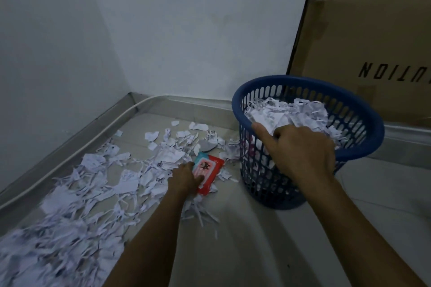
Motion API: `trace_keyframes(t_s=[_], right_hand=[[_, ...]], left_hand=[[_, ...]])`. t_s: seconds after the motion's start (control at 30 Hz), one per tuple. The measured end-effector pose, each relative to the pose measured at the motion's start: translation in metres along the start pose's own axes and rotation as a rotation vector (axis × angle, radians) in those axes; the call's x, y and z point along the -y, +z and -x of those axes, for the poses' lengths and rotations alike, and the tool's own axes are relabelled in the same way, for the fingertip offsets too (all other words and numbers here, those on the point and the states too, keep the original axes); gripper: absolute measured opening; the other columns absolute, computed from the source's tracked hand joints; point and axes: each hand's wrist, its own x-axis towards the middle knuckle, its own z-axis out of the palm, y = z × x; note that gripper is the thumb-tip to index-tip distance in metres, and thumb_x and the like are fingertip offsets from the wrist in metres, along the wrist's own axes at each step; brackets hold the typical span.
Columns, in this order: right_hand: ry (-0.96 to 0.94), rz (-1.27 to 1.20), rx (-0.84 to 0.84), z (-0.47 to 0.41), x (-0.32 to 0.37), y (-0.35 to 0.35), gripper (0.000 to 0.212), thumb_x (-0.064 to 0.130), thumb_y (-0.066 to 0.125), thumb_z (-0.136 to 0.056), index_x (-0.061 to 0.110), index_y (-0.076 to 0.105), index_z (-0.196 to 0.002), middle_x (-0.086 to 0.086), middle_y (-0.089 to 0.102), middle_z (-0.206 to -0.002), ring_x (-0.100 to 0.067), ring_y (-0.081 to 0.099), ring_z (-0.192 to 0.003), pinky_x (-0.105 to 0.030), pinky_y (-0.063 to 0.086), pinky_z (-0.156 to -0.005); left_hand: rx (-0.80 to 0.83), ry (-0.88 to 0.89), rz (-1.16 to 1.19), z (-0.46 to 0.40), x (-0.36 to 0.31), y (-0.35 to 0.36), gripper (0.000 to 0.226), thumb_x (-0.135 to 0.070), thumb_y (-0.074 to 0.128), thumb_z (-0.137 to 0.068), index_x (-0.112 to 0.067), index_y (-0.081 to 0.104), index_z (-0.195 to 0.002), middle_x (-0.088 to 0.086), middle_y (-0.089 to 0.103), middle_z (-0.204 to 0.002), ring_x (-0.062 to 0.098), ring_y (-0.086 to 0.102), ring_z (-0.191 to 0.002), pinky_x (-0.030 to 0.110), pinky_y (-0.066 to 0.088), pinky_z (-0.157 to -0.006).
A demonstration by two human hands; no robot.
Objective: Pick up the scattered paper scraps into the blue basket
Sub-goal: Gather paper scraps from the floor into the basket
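White walls (163, 30), tiled floor (384, 182) (dim light).

single head-worn view, angled forward and down, close over the floor (233, 240), facing a wall corner (128, 65)

Bare floor (245, 240) lies open between the two forearms and right of the blue basket (363, 109). Paper scraps (77, 196) cover the floor on the left, up to the white walls (163, 30) meeting in a corner. A cardboard box (373, 42) closes off the space behind the basket. A red packet (210, 170) lies among scraps beside the basket.
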Motion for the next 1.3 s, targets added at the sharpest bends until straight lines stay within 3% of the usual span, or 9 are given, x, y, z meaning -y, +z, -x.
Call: trace_keyframes(t_s=[0.17, 0.37, 0.5, 0.6, 0.7, 0.83, 0.93, 1.03, 1.3], right_hand=[[-0.022, 0.057, -0.049, -0.004, -0.007, 0.006, 0.090, 0.084, 0.000, -0.087, 0.026, 0.068, -0.076, -0.001, 0.061, -0.071, -0.023, 0.048, -0.064, -0.032, 0.033, -0.064], [-0.011, 0.076, -0.003, -0.003, -0.005, 0.001, 0.089, 0.084, 0.001, -0.086, 0.028, 0.070, -0.079, -0.001, 0.064, -0.076, -0.023, 0.047, -0.068, -0.034, 0.027, -0.067], [-0.024, -0.011, 0.007, 0.000, -0.004, -0.007, 0.084, 0.084, 0.009, -0.087, 0.027, 0.071, -0.079, -0.003, 0.064, -0.078, -0.026, 0.051, -0.073, -0.036, 0.029, -0.070], [-0.049, -0.051, -0.008, 0.004, -0.004, -0.008, 0.083, 0.085, 0.008, -0.085, 0.025, 0.063, -0.067, -0.004, 0.064, -0.073, -0.025, 0.055, -0.068, -0.034, 0.040, -0.068], [-0.055, -0.064, 0.008, 0.013, -0.003, -0.010, 0.081, 0.084, 0.007, -0.085, 0.023, 0.053, -0.059, -0.001, 0.057, -0.063, -0.022, 0.053, -0.061, -0.032, 0.042, -0.064], [-0.055, -0.048, 0.007, 0.032, -0.003, -0.016, 0.081, 0.081, 0.013, -0.090, 0.020, 0.060, -0.065, 0.000, 0.053, -0.062, -0.021, 0.051, -0.061, -0.032, 0.041, -0.063], [-0.042, -0.042, -0.006, 0.041, -0.009, -0.026, 0.076, 0.080, 0.016, -0.090, 0.020, 0.055, -0.063, 0.000, 0.049, -0.060, -0.022, 0.053, -0.062, -0.032, 0.042, -0.062], [-0.019, -0.068, -0.013, 0.047, -0.020, -0.030, 0.073, 0.080, 0.017, -0.090, 0.022, 0.044, -0.056, 0.003, 0.041, -0.055, -0.021, 0.049, -0.059, -0.032, 0.037, -0.060], [0.020, -0.256, -0.360, 0.066, -0.076, -0.026, 0.046, 0.050, 0.029, -0.102, 0.027, 0.040, -0.063, 0.010, 0.046, -0.059, -0.019, 0.049, -0.055, -0.037, 0.041, -0.064]], left_hand=[[-0.044, -0.068, -0.096, -0.013, 0.021, 0.026, 0.083, -0.062, 0.066, -0.082, -0.018, 0.038, -0.145, 0.009, 0.051, -0.139, 0.028, 0.049, -0.126, 0.047, 0.038, -0.108], [0.002, -0.191, 0.093, -0.021, 0.018, 0.027, 0.051, -0.061, 0.071, -0.077, -0.021, 0.057, -0.104, 0.001, 0.068, -0.107, 0.021, 0.065, -0.098, 0.043, 0.048, -0.098], [0.084, -0.187, 0.249, -0.009, 0.005, 0.004, 0.044, -0.043, 0.061, -0.094, -0.006, 0.057, -0.117, 0.007, 0.067, -0.113, 0.020, 0.065, -0.096, 0.034, 0.055, -0.084], [0.089, -0.179, 0.302, 0.003, -0.002, -0.028, 0.047, -0.040, 0.058, -0.097, -0.001, 0.057, -0.124, 0.015, 0.067, -0.118, 0.023, 0.066, -0.103, 0.035, 0.053, -0.093], [0.035, -0.116, 0.410, 0.015, -0.012, -0.063, 0.043, -0.035, 0.057, -0.098, 0.000, 0.060, -0.123, 0.017, 0.069, -0.114, 0.025, 0.068, -0.097, 0.035, 0.055, -0.088], [-0.099, 0.013, 0.565, 0.037, -0.040, -0.114, 0.043, -0.032, 0.060, -0.097, 0.007, 0.066, -0.114, 0.023, 0.070, -0.104, 0.028, 0.065, -0.082, 0.033, 0.053, -0.072], [-0.151, 0.098, 0.682, 0.057, -0.077, -0.145, 0.039, -0.030, 0.062, -0.096, 0.007, 0.067, -0.108, 0.019, 0.068, -0.094, 0.020, 0.061, -0.067, 0.026, 0.048, -0.058], [-0.128, 0.203, 0.747, 0.078, -0.119, -0.161, 0.036, -0.032, 0.061, -0.096, 0.002, 0.067, -0.108, 0.015, 0.069, -0.094, 0.017, 0.062, -0.070, 0.025, 0.048, -0.063], [-0.052, 0.406, 0.661, 0.112, -0.219, -0.132, 0.037, -0.032, 0.061, -0.097, -0.003, 0.064, -0.119, 0.006, 0.069, -0.099, 0.009, 0.063, -0.072, 0.019, 0.047, -0.059]])
